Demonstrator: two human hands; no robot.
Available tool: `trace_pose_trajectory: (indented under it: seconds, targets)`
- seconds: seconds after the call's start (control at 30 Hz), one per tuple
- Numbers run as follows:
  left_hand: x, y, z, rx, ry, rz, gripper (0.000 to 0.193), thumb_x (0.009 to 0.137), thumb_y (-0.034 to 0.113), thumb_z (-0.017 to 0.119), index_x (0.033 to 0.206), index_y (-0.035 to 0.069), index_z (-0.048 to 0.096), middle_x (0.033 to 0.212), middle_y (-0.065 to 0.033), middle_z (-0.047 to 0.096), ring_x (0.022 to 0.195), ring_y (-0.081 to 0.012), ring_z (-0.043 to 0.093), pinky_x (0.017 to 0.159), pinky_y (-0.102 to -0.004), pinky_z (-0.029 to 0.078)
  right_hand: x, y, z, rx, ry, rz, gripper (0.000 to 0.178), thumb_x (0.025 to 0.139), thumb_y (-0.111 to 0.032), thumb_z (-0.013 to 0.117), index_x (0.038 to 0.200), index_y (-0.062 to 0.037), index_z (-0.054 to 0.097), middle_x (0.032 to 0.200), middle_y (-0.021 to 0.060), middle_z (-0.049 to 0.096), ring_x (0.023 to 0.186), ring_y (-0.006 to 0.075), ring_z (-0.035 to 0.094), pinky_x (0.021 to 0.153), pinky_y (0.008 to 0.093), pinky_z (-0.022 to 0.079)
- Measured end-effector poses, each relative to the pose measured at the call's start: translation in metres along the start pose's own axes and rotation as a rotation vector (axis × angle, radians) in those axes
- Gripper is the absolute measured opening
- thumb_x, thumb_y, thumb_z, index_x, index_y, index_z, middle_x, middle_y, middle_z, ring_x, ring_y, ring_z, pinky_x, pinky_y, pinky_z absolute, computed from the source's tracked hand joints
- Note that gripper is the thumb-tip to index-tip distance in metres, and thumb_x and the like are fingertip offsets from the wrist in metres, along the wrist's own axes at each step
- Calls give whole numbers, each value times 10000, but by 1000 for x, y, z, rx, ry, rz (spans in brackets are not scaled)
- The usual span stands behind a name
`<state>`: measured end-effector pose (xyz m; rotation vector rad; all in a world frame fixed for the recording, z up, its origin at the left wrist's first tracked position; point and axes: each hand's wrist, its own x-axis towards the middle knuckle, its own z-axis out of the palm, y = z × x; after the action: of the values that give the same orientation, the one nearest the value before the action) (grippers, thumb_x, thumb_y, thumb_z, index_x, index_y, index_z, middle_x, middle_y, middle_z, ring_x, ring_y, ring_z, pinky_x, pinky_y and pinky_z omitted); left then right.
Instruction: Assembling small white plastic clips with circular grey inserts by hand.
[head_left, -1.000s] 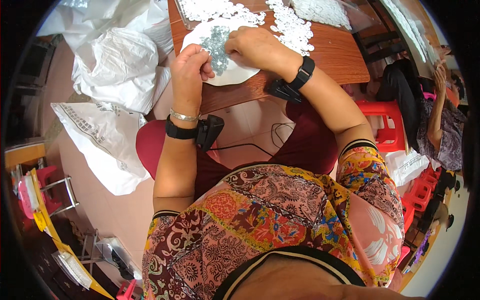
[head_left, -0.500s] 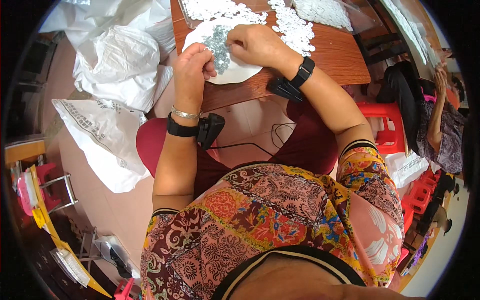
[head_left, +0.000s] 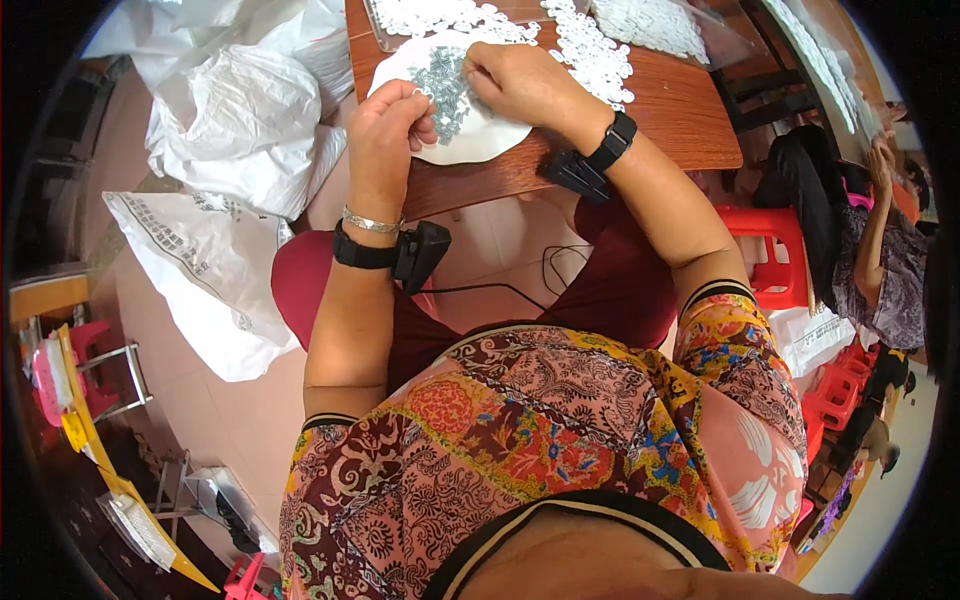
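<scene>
A white round sheet or shallow dish [head_left: 470, 150] lies at the table's near edge, with a heap of small grey, shiny pieces [head_left: 440, 95] on it. Over the left side of this dish, my left hand [head_left: 385, 125] is closed, its thumb and forefinger pinching a small white ring-like piece [head_left: 425, 93]. My right hand [head_left: 525, 85] is at the right side of the grey heap, fingers bent and drawn together. Whatever may be between those fingertips is hidden. Loose white ring-like pieces [head_left: 592, 60] are spread beyond my right hand.
The brown wooden table [head_left: 680, 130] also bears a clear tray [head_left: 385, 40] of white pieces and a bag of white pieces [head_left: 650, 28]. Stuffed white sacks [head_left: 235, 130] stand at the left. A red stool [head_left: 770, 255] and another person [head_left: 880, 260] are at the right.
My right hand has shifted slightly away from me over the heap. The left hand keeps its pinch, almost in the same place.
</scene>
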<state>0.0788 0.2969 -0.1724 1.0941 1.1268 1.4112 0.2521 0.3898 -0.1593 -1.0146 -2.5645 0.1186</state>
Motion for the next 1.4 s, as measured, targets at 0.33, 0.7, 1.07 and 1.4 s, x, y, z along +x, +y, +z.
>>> trace_pose_trajectory:
  seconds: [0.33,0.7,1.07,1.4]
  targets:
    - [1,1,2,-73,49,34,153,814,128,536,729,12,589,613,-8,556,505,-63,509,466,-175,351,-2,2,1,-175,33,-130,100,763,-110,560,855,-97,596,798,88,614,759,287,608,646,384,492]
    - [0,2,-1,-7,16,12,175,866,156,486,764,37,562,656,-17,561,559,-87,517,536,-202,373,0,-6,-2,-76,-19,-109,133,784,-200,569,810,-93,643,807,83,627,782,286,607,669,397,486]
    - [1,3,-1,-35,15,6,168,864,158,492,767,39,561,656,-13,555,564,-88,518,534,-200,371,14,-14,15,-326,-140,-137,134,744,-139,547,787,-57,643,805,124,624,782,297,615,673,412,492]
    - [-1,2,4,-40,12,6,175,875,165,486,780,37,558,656,-11,552,554,-87,513,529,-198,371,11,9,-4,323,-52,100,174,741,-174,597,836,-29,611,707,107,618,605,243,585,573,352,459]
